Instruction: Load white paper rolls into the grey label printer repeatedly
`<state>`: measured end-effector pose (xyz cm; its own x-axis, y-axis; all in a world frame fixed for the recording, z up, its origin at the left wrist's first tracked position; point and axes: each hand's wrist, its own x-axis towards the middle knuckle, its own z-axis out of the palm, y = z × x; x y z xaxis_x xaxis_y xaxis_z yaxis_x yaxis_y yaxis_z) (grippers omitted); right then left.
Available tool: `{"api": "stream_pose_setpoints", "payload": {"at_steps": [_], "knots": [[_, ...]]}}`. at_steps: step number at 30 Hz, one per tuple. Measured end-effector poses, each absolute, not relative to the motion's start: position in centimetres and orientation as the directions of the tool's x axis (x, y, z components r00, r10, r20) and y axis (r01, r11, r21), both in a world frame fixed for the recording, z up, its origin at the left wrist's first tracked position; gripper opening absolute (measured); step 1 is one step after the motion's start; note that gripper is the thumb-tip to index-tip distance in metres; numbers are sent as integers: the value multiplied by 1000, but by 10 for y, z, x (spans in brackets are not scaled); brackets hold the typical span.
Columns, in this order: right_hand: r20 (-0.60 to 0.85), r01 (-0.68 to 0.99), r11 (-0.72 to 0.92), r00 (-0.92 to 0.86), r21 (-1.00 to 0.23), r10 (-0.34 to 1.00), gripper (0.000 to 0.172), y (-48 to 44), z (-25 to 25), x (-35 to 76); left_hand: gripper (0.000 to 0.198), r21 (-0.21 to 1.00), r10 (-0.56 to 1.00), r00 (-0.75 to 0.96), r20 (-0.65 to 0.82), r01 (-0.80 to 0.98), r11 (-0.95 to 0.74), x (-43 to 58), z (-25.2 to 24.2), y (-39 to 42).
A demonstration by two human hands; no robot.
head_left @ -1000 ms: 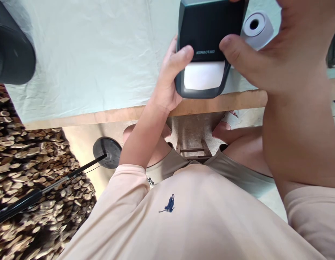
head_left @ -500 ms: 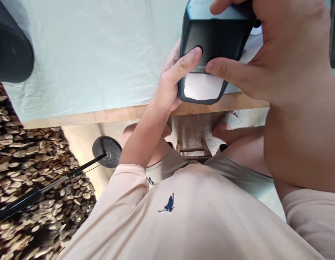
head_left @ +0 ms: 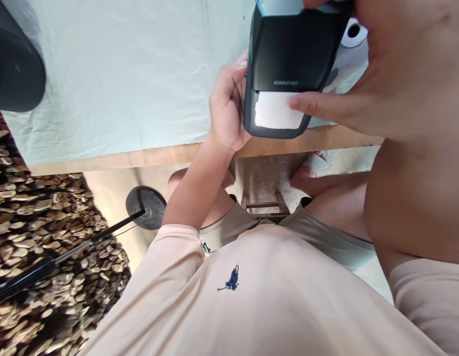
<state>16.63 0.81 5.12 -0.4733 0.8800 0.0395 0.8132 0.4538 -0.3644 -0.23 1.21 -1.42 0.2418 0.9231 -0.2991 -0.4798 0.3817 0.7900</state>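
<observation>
1. The black printer (head_left: 292,52) is held above the table's (head_left: 121,74) near edge; it looks rigid, fairly light and smooth enough to slip.
2. Grip its hard sides; the white paper (head_left: 275,112) at its near end looks thin and easily creased.
3. Your left hand (head_left: 229,109) cups its left side; your right hand's (head_left: 381,74) fingers span it, thumb on the paper.
4. Beyond that thumb is a white roll (head_left: 360,39).
</observation>
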Motion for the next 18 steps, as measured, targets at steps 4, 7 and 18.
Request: {"api": "stream_pose_setpoints", "payload": {"at_steps": [4, 7, 18], "knots": [[38, 811, 447, -469, -378, 883, 64, 9, 51, 167, 21, 812, 926, 177, -335, -444, 379, -3, -23, 13], [39, 807, 444, -468, -389, 883, 67, 9, 51, 167, 20, 829, 918, 95, -386, -400, 390, -3, -26, 14], [48, 823, 115, -106, -556, 993, 65, 4, 46, 176, 33, 811, 892, 358, -276, -412, 416, 2, 3, 8]]}}
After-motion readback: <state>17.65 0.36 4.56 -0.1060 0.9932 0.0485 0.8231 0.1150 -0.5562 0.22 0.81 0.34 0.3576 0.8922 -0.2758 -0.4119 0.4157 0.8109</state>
